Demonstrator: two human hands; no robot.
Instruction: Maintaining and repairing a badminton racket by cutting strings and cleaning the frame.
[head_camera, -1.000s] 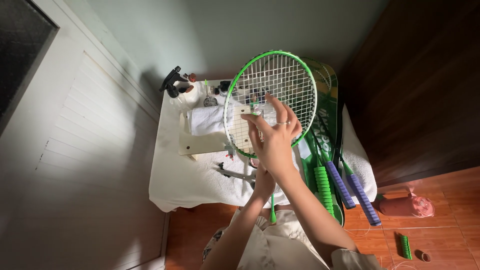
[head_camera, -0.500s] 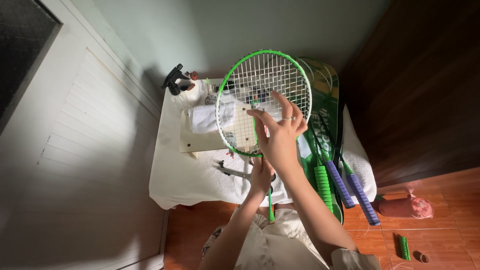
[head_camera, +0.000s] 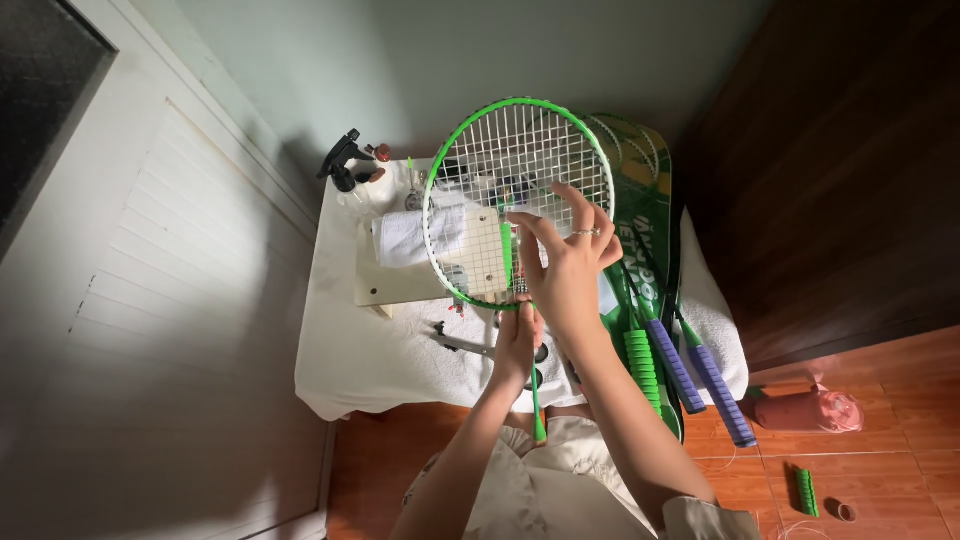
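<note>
I hold a green-framed badminton racket (head_camera: 500, 170) with white strings up over a small table. My left hand (head_camera: 515, 345) grips its thin green shaft just below the head. My right hand (head_camera: 565, 260) is spread against the strings at the lower right of the head, fingers apart, a ring on one finger. The racket's head tilts to the upper left.
The table wears a white cloth (head_camera: 370, 350). On it lie a folded white towel (head_camera: 405, 240), a cream board (head_camera: 385, 285), pliers (head_camera: 460, 343), small tools at the back, a green racket cover (head_camera: 640, 170), and rackets with green (head_camera: 640, 370) and purple (head_camera: 705, 375) grips. A pink bag (head_camera: 800, 410) and green grip roll (head_camera: 805, 490) sit on the floor.
The racket head has drifted slightly left and lower in view, and my right hand has slid down the strings toward the throat. My left hand keeps its grip on the shaft.
</note>
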